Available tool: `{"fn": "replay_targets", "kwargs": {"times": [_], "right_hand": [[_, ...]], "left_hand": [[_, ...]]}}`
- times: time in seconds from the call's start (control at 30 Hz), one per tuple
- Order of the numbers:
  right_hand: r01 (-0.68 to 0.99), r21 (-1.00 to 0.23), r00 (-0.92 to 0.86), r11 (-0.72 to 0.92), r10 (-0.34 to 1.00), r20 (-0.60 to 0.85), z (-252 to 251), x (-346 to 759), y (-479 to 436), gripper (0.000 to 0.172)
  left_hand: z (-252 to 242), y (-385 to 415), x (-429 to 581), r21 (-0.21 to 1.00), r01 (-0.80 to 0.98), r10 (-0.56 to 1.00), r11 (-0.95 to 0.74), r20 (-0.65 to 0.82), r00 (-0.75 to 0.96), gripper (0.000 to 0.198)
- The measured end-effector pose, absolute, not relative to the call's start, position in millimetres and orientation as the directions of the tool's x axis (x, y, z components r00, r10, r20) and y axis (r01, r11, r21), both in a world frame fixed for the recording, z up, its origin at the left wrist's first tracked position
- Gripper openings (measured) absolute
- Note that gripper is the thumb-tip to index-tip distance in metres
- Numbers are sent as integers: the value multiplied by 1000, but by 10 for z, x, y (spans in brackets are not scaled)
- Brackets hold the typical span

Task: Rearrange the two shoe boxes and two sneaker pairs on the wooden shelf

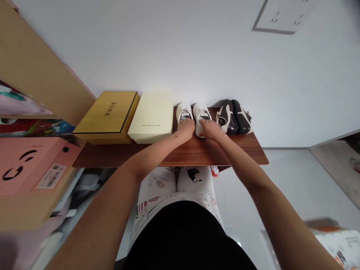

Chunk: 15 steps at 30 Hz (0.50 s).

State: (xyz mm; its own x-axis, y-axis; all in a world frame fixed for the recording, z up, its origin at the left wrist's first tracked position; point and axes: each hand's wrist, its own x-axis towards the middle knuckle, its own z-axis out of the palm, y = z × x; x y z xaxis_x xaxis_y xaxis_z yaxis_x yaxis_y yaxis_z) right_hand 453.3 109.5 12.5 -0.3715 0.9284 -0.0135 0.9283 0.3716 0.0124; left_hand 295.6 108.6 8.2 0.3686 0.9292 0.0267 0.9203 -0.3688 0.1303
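Two white lace-up sneakers stand side by side on a brown wooden shelf (197, 153), toes toward the wall. My left hand (186, 128) is closed at the heel of the left white sneaker (183, 109), its fingers reaching into the opening. At the right white sneaker (200, 109), my right hand (210, 128) grips the heel in the same way. Just to the right lies a pair of dark brown sneakers (230, 116) with cream stripes, tipped on their sides. A cream shoe box (153, 112) sits to the left of the white pair.
A gold shoe box (108, 112) stands at the shelf's left end, against the wall. Beside it is a rack with a pink box (28, 165). A socket panel (278, 17) is on the wall. A white package (341, 243) lies on the floor at lower right.
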Motion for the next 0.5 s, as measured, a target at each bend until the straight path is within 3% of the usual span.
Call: {"fn": "replay_targets", "kwargs": {"times": [0.37,0.5], "right_hand": [[927,27,-374,374,927,-2,27,4475,1123,50],[936,-20,-350,352,934,68,27,4494,1002,53]], "left_hand": [[58,1116,2895,70,922,924,-381,-11,383,58],[51,1108,2866,144,921,931,-363,17,364,55]]}}
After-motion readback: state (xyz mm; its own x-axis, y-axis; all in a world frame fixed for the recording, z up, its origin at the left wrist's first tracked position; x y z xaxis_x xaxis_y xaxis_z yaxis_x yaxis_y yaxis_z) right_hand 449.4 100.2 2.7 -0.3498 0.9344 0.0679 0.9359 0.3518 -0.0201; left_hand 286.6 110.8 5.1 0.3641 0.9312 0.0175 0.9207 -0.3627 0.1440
